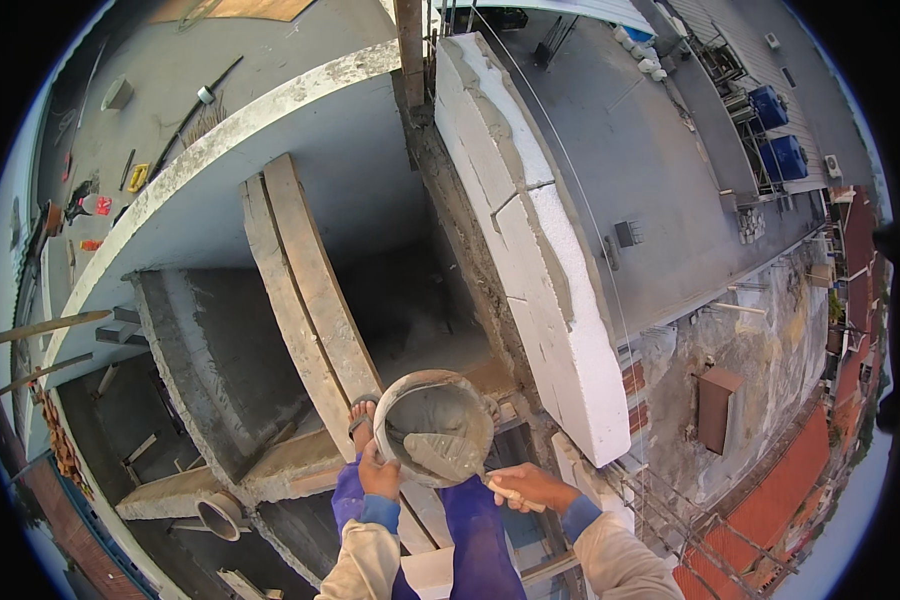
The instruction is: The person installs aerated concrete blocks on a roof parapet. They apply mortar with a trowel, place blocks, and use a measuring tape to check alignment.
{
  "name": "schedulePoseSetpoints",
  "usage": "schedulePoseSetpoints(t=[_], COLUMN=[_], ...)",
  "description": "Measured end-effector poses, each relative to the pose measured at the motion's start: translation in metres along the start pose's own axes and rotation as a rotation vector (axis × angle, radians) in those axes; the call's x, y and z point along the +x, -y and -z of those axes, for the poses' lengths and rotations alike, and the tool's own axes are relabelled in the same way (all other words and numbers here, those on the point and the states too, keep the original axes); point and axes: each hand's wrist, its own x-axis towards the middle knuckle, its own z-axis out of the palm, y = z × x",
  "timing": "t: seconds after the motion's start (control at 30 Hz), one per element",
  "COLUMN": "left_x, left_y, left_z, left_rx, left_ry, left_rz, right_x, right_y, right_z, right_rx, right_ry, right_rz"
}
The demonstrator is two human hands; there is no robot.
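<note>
A round bucket with grey wet mortar inside sits in front of me, by my sandalled foot at the planks. My left hand is closed on the near left of its rim. My right hand wraps round the pale handle of a trowel. The trowel's mortar-smeared blade lies inside the bucket, over the mortar, its tip toward the left. To the right stands a low wall of white blocks, with grey mortar spread along its top.
Two long planks span a deep opening between concrete walls. A thin string runs along the block wall's outer side. Another bucket rests at lower left. Bare rods jut out at lower right. Rooftops and yards lie far below.
</note>
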Motion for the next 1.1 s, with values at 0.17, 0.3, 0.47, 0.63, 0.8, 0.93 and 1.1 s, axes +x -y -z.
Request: schedulePoseSetpoints(t=[0.17,0.3,0.47,0.63,0.8,0.93,1.1], left_x=[0.014,0.060,0.123,0.185,0.214,0.218,0.218], left_y=[-0.012,-0.019,-0.021,-0.016,-0.012,-0.009,0.012], left_z=[0.029,0.057,0.096,0.125,0.136,0.141,0.145], left_rx=[-0.212,-0.330,-0.361,-0.333,-0.367,-0.358,-0.344], left_ry=[-0.075,-0.069,-0.039,-0.049,-0.045,-0.117,-0.128], left_rz=[0.178,0.139,0.054,0.092,0.175,0.370,0.348], right_x=[-0.003,0.051,0.152,0.198,0.191,0.186,0.206], right_y=[0.028,0.090,0.176,0.216,0.220,0.238,0.289], right_z=[0.007,0.016,0.049,0.053,0.047,0.050,0.084], right_rx=[0.553,0.435,-0.091,-0.168,-0.317,-0.309,-0.238], right_ry=[0.169,-0.378,-1.400,-1.686,-1.591,-1.616,-1.761], right_rz=[0.481,1.027,1.239,1.219,1.179,1.220,1.213])
